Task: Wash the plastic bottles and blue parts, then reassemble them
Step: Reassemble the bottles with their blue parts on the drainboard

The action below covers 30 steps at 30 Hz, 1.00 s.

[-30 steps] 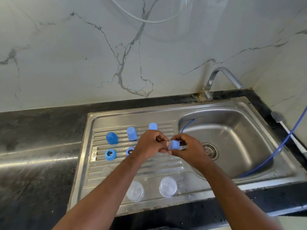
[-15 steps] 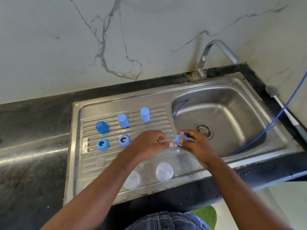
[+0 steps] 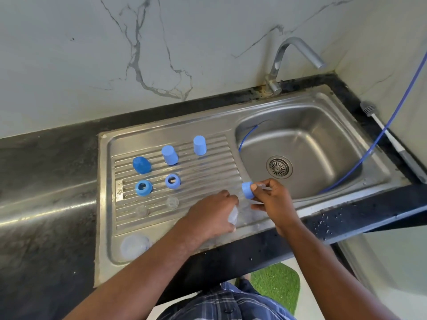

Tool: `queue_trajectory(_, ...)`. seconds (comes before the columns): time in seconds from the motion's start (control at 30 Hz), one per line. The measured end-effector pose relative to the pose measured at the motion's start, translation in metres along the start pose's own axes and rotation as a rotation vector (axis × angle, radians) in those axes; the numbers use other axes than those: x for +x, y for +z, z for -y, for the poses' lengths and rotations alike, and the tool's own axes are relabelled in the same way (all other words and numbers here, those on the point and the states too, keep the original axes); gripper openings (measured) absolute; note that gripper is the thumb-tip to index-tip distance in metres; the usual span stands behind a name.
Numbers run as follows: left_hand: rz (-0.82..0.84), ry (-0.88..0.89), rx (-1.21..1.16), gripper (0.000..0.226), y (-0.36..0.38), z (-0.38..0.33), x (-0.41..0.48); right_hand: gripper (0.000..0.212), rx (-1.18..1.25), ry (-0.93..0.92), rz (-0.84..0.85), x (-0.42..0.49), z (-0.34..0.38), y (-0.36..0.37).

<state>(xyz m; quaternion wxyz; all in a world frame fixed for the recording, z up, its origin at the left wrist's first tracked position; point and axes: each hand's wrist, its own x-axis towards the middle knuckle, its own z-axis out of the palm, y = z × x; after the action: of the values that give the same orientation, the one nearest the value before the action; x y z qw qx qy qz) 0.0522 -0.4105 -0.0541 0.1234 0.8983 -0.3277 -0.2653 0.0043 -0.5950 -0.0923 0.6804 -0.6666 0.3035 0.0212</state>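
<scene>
Just past the left hand (image 3: 211, 217), curled round a smooth clear bottle (image 3: 242, 205), the right hand (image 3: 273, 200) pinches a round blue cap (image 3: 248, 190)

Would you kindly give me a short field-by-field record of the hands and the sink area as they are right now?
left hand: grips bottle, tilted
right hand: pinches ring at the bottle's mouth
drainboard: three caps, two loose rings, two teats, second bottle
basin: hose lies in it
tap: no water seen
</scene>
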Motion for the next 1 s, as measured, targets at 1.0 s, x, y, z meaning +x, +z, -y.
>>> queue_trajectory(1.0,-0.546,0.039,-1.288,0.024,-0.088,0.057,-0.045,0.068,-0.441,-0.267,0.182,-0.045,0.128,0.073)
